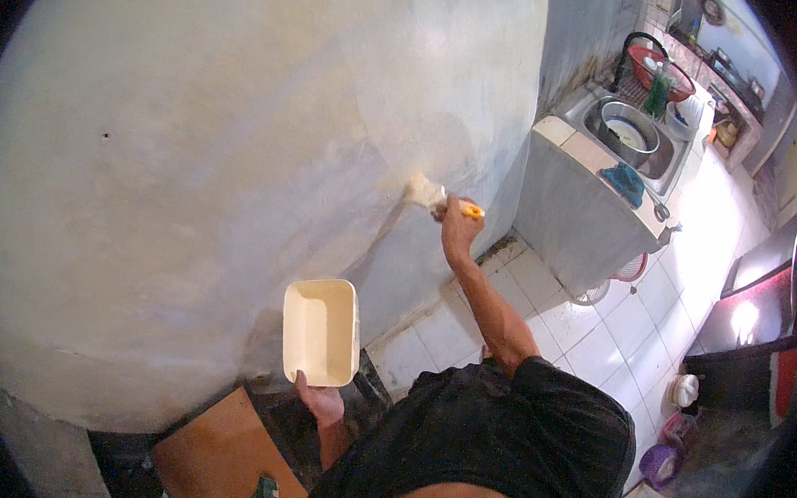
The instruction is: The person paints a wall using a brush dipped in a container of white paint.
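My right hand (458,223) is closed around the yellow-orange handle of a paintbrush (429,193). The brush's pale bristles touch the wall (268,150), which is patchy cream and bluish grey. Lower down, my left hand (320,402) grips the near end of a cream rectangular tub (320,329), its thumb over the rim. The tub is tilted so its inside shows, with a pale coating on the walls and bottom. The left fingers under the tub are hidden.
At right stands a tiled sink counter (593,202) with a metal pot (628,131), a blue cloth (623,183) and a red basket (661,75). A brown board (221,457) leans at lower left. White floor tiles (585,333) run below the counter; a purple item (659,464) lies further right.
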{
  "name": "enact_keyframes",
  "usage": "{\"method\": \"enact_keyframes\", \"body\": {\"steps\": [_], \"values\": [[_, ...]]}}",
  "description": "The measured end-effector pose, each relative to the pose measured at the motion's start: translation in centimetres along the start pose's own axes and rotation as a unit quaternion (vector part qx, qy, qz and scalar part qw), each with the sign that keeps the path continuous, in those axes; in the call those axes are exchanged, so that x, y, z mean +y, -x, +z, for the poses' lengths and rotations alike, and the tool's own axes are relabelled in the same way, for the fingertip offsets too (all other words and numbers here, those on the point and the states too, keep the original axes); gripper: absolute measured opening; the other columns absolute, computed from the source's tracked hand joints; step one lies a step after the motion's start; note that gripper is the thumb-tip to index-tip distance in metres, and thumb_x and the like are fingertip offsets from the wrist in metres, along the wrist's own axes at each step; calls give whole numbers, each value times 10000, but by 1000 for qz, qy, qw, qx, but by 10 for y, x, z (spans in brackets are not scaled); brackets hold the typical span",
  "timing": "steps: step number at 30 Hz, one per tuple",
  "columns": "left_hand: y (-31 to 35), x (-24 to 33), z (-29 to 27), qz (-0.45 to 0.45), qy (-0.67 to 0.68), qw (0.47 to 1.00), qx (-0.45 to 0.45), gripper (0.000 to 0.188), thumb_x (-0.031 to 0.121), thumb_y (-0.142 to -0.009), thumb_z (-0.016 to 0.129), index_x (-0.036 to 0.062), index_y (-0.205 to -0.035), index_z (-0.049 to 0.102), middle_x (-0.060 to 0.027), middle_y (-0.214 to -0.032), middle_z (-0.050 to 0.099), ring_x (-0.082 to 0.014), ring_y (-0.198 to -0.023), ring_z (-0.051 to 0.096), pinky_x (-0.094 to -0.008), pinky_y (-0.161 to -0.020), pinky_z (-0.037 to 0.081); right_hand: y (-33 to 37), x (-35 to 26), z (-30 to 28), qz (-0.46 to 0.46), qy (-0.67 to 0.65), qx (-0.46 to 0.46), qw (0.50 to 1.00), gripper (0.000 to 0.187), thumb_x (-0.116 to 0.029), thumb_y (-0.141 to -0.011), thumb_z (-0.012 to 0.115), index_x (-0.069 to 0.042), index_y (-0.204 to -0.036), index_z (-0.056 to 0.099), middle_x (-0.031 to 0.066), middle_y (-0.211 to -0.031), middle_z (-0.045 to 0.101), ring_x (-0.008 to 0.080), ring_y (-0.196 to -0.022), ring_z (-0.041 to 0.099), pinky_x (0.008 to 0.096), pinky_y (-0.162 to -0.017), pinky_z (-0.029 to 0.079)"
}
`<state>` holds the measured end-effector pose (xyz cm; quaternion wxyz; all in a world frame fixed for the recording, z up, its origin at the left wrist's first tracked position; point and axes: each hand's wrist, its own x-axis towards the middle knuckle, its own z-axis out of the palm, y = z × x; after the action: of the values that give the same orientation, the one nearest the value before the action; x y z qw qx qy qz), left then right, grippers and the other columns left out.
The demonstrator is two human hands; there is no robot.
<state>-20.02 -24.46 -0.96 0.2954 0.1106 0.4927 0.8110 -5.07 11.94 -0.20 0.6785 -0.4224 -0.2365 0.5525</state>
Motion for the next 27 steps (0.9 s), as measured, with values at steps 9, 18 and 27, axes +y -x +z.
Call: {"method": "enact_keyframes", "body": {"steps": [9,18,27], "values": [[-3,-2,7,6,13,1000,-3,665,504,-897,474,85,-1401,362,-107,-1410,432,-312,-1279,425,-481,-1040,356,12,-185,143,-227,-128,-194,946,205,-156,-916,582,-3,-781,603,90,-677,656,151,-587,632,290,-562,534],[-1,-3,7,7,6,1000,-15,728,537,-872,448,102,-1438,307,-117,-1461,360,-332,-1315,377,-473,-1073,309,3,-143,133,-192,-217,-186,939,168,-155,-898,609,9,-885,574,100,-767,655,171,-667,653,299,-590,547],[-30,14,-94,-45,-105,992,-55,695,464,-858,550,116,-1418,329,-108,-1437,397,-298,-1306,395,-494,-1085,284,-21,110,-40,52,28,111,992,218,-202,-810,674,4,-780,607,124,-721,652,218,-671,657,341,-630,544]]}}
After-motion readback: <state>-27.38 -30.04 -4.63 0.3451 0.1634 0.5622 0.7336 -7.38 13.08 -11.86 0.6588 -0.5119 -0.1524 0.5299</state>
